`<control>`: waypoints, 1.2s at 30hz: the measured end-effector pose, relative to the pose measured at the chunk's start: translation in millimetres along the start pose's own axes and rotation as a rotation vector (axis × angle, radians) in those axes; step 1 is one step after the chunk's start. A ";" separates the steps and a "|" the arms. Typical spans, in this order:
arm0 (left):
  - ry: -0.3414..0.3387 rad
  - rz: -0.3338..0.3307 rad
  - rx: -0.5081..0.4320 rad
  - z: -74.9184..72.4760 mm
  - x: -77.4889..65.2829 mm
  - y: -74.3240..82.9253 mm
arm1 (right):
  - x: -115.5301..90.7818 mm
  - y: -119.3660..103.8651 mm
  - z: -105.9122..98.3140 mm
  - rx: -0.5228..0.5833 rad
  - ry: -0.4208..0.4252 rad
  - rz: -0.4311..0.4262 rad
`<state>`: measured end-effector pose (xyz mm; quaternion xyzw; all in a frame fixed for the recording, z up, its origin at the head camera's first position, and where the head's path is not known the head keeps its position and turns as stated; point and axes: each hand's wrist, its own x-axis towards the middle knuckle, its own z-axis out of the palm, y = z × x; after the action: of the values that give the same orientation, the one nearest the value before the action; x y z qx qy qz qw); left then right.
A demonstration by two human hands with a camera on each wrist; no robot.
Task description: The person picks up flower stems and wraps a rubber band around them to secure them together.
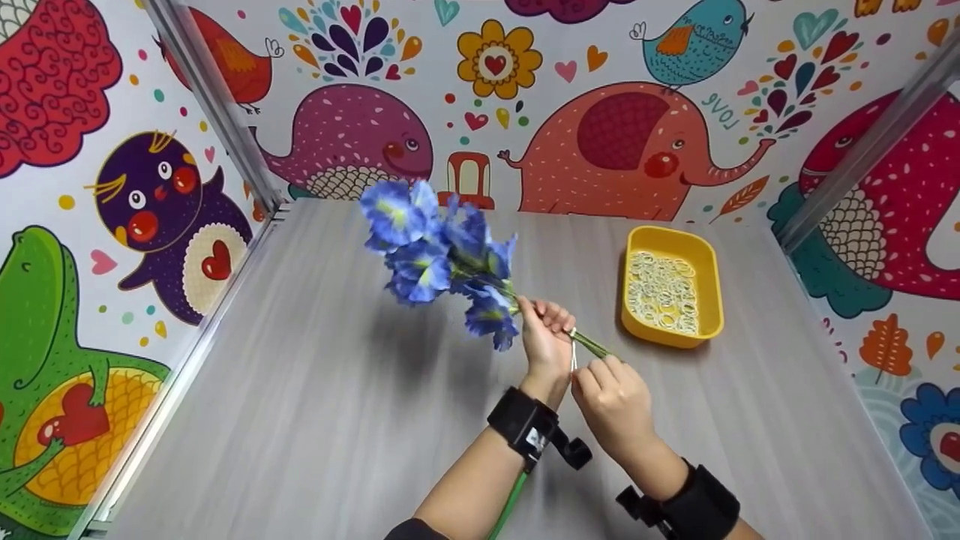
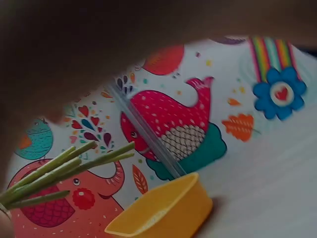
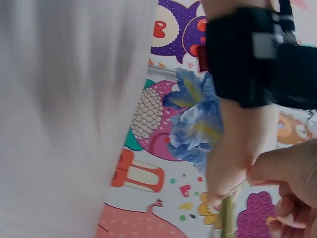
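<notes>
My left hand [image 1: 547, 341] grips a bunch of blue artificial flowers [image 1: 420, 251] by its green stems [image 1: 592, 344], with the blooms toward the upper left. Around the stems, just below that hand, a white rubber band [image 1: 574, 354] is looped and pulled taut toward me. The fingers of my right hand [image 1: 616, 405] pinch its stretched end. In the left wrist view the cut stem ends [image 2: 74, 171] stick out, while most of the left hand is a dark blur. The right wrist view shows the right hand's thumb and curled fingers [image 3: 292, 183] beside the left hand [image 3: 225, 176].
To the right of the hands stands a yellow box [image 1: 673, 340] holding many pale rubber bands [image 1: 664, 292]. Printed panels [image 1: 480, 127] wall the grey table [image 1: 330, 375] at the back and both sides. Each wrist wears a black strap [image 1: 523, 424] with a camera.
</notes>
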<state>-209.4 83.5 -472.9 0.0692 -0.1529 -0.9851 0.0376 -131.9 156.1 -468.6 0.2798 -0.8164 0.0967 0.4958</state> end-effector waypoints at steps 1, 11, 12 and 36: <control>-0.010 0.003 0.027 -0.9 -1.8 -2.4 | 2.8 1.6 -1.2 0.005 0.014 -0.012; -0.104 -0.053 0.144 -6.7 -22.0 -8.7 | 23.0 51.1 -7.4 -0.045 0.045 0.012; -0.109 -0.062 0.152 -7.5 -24.2 -9.2 | 24.5 55.9 -7.6 -0.035 0.030 0.028; -0.130 -0.285 0.030 2.6 -36.4 14.7 | 6.4 118.8 7.4 0.315 -0.232 0.591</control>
<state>-173.1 73.8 -461.4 0.0268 -0.1582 -0.9805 -0.1138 -205.5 248.5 -452.6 0.1136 -0.8882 0.3281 0.3011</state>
